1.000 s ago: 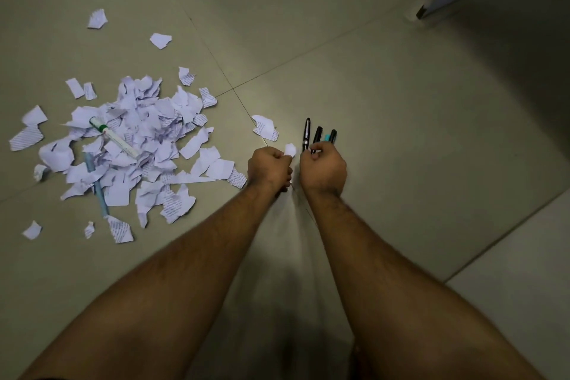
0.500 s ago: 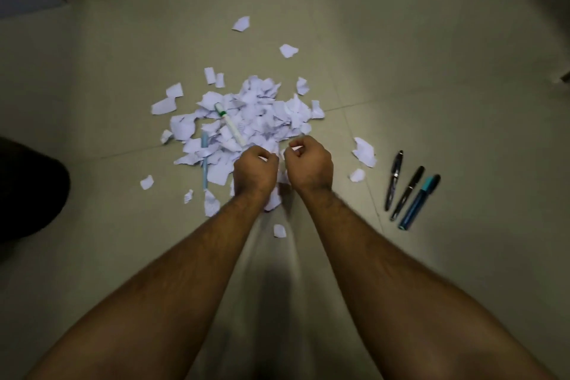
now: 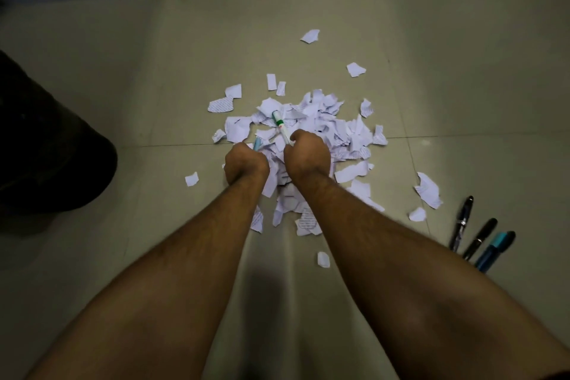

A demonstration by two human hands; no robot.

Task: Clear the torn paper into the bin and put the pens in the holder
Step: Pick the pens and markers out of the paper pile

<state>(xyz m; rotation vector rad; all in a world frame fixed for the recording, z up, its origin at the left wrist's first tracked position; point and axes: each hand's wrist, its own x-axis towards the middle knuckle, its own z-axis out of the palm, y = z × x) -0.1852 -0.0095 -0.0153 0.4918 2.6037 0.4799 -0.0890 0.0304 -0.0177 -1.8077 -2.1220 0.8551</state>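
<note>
Both hands work in the torn paper pile (image 3: 320, 126) on the floor (image 3: 462, 40). The left hand (image 3: 245, 165) grips a light-blue pen (image 3: 256, 143); the right hand (image 3: 307, 153) grips a white marker (image 3: 281, 126). Three pens (image 3: 479, 237) lie at four o'clock.

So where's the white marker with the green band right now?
In the head view the white marker lies on top of the torn paper pile, mid-frame, its near end at the right hand, which seems to grip it.

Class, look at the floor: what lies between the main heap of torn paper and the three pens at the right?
In the head view, two loose scraps on bare floor.
</note>
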